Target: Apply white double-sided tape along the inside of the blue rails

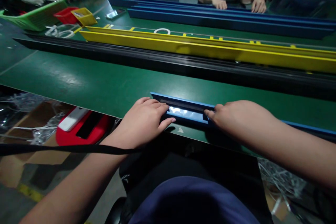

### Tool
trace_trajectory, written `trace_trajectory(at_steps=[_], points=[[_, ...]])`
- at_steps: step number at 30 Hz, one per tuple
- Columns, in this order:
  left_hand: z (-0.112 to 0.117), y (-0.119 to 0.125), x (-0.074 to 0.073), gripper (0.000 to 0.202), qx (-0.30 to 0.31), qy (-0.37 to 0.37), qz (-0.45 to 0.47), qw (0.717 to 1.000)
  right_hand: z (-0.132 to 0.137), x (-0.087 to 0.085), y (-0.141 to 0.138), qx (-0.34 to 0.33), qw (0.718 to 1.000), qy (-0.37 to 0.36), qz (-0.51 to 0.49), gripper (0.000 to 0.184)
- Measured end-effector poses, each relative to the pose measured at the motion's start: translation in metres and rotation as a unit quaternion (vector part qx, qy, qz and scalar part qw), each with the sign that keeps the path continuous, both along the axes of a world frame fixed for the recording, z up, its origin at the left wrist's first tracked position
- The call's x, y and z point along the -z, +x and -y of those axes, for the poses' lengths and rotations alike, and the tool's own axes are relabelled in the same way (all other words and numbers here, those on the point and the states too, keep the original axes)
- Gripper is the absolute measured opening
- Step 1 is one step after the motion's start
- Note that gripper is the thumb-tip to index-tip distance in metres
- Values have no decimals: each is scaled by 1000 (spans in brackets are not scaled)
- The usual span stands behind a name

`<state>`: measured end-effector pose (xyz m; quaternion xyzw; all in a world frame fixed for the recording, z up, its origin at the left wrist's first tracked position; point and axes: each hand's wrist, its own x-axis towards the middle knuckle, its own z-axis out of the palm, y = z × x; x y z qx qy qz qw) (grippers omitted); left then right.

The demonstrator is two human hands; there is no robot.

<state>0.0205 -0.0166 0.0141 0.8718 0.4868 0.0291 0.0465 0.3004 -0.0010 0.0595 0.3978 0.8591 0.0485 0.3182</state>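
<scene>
A long blue channel profile (183, 102) lies along the near edge of the green table, its left end beside my left hand. My left hand (144, 120) grips the profile near that end, with the fingers over it and the thumb on the near side. My right hand (231, 115) is closed on the profile farther right, its fingertips at the channel. Between my hands a shiny, light-reflecting strip (185, 112) shows in the channel. Past my right forearm the blue profile continues to the right; what lies under my palms is hidden.
Beyond lie a black profile (131, 56), a yellow profile (183, 47) and several blue profiles (223, 19). A green basket (39, 15), red bin (65, 15) and yellow bin (85, 16) stand back left. Two people sit opposite. A red stool (61, 136) is below left.
</scene>
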Motion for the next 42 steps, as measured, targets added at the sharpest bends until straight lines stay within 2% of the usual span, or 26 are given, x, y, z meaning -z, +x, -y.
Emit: trace_trajectory(at_steps=[9, 19, 25, 31, 35, 39, 42], points=[[-4, 11, 3, 44, -14, -31, -33, 999, 3, -11, -6, 48, 998, -18, -31, 42], [-5, 17, 3, 39, -14, -27, -73, 997, 5, -10, 0, 25, 999, -7, -33, 44], [-11, 10, 6, 33, 35, -16, -78, 996, 7, -14, -4, 21, 1000, -16, -3, 47], [-21, -3, 11, 30, 99, -12, -56, 993, 6, -16, -9, 26, 999, -21, 5, 39], [-27, -10, 13, 34, 125, -6, -52, 991, 7, -14, -9, 29, 999, -21, 8, 43], [-32, -11, 14, 35, 127, -14, -45, 991, 8, -13, -8, 26, 999, -17, 6, 49], [-32, -13, 12, 43, 110, -43, -19, 993, 9, -16, -9, 33, 999, -26, 7, 49]])
